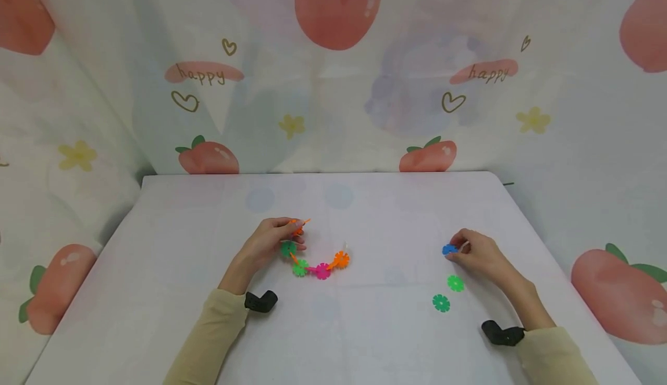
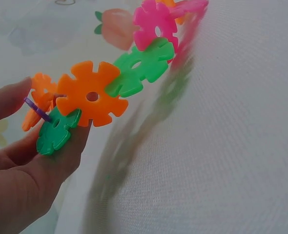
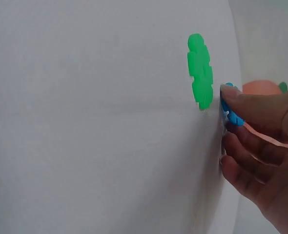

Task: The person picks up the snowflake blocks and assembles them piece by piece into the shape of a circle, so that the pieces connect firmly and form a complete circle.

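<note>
My left hand (image 1: 267,240) pinches one end of a chain of slotted plastic flower discs (image 1: 322,271) between thumb and fingers. Orange, green, pink and purple pieces are linked edge to edge; an orange disc (image 2: 92,94) and a dark green disc (image 2: 59,130) show close to the fingers in the left wrist view. The chain curves from the hand toward the middle of the table. Over at the right, my right hand (image 1: 478,253) pinches a blue flower disc (image 1: 449,249) at the table surface. The thumb covers part of it in the right wrist view (image 3: 234,114).
Nearer to me than the right hand lie two loose discs, a light green one (image 1: 455,283) and a darker green one (image 1: 440,303). The white-covered table (image 1: 375,338) meets a printed cloth backdrop (image 1: 333,101) at its far edge. Black camera mounts sit at both wrists.
</note>
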{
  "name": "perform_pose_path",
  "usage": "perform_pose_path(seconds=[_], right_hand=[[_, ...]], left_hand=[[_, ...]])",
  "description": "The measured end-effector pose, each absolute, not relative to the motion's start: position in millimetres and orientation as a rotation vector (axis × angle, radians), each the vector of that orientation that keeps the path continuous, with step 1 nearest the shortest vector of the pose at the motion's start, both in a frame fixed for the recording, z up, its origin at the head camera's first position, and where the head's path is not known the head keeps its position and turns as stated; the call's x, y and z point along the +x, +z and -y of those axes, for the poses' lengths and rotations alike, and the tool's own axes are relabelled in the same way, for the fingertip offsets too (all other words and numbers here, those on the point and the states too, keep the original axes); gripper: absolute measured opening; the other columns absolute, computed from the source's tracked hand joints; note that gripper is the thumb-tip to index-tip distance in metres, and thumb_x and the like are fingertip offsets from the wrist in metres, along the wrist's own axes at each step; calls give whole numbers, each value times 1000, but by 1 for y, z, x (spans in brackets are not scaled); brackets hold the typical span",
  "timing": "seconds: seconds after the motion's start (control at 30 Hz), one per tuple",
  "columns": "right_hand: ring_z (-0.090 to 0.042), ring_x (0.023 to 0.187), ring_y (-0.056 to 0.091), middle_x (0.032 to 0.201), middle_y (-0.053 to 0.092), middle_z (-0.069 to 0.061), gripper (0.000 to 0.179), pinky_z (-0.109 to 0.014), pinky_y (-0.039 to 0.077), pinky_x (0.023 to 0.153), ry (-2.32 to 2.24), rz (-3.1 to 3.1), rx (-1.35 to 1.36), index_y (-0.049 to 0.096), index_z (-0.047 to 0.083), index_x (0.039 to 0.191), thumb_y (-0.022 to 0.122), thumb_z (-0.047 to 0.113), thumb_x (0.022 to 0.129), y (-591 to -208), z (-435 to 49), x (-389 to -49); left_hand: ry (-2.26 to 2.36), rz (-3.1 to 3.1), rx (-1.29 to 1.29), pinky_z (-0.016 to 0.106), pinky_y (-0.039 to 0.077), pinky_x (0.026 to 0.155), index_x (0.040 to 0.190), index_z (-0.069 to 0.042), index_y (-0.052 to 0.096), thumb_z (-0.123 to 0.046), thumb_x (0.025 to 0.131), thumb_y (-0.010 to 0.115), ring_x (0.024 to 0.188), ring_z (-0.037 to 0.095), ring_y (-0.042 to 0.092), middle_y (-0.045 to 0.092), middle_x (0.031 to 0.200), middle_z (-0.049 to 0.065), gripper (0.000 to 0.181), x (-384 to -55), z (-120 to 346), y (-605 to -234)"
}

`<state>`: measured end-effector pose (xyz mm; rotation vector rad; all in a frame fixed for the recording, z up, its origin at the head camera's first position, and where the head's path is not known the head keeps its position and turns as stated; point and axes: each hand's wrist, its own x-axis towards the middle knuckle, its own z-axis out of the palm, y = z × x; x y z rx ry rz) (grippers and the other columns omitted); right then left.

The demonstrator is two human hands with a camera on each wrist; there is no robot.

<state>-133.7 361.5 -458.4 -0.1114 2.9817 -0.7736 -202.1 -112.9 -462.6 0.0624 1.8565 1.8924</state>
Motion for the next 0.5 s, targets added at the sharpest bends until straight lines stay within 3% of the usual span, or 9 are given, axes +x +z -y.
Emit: perform_pose_path(seconds=[0.5], right_hand=[[-13, 69, 61, 76, 67, 2, 22, -21, 51, 65, -970, -2958, -298, 67, 8, 109, 78, 14, 92, -448, -326, -145]], left_hand=[[1902, -1850, 48, 34, 62, 88, 132, 12, 58, -21, 104, 63, 81, 20, 77, 68, 99, 8, 44, -204, 111, -465]])
